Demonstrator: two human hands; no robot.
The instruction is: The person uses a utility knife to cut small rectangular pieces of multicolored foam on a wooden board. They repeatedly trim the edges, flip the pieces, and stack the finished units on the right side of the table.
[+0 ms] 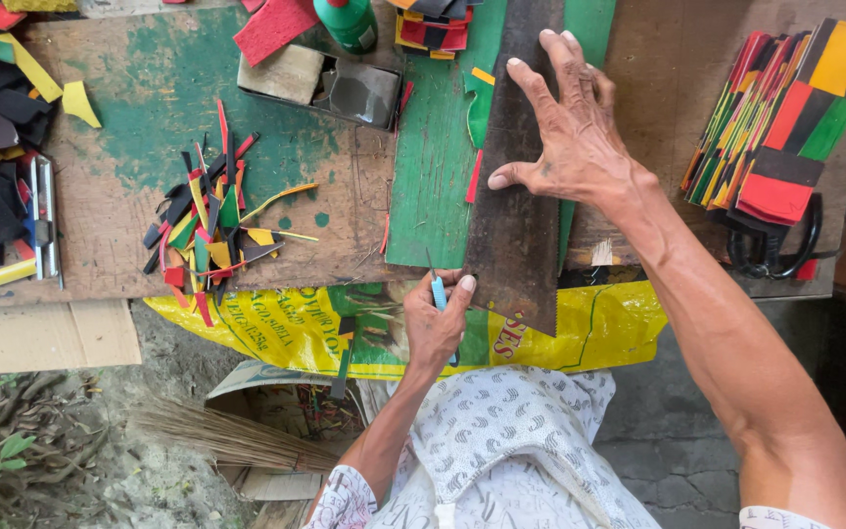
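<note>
My right hand (570, 137) lies flat, fingers spread, on a long dark worn board (513, 235) that lies lengthwise over a green sheet (433, 167) on the wooden worktop (129, 127). At the near end of the board, my left hand (435, 323) is closed around a small blue-handled cutter (440, 294). Its blade points up at the green sheet's near edge, just left of the board.
A heap of thin coloured offcuts (208, 225) lies left of the green sheet. A stack of red, green, yellow and black pieces (775, 118) sits at the right. A metal box (359, 93), a green bottle (350, 22), a yellow sack (286, 328) and a broom (227, 436) are nearby.
</note>
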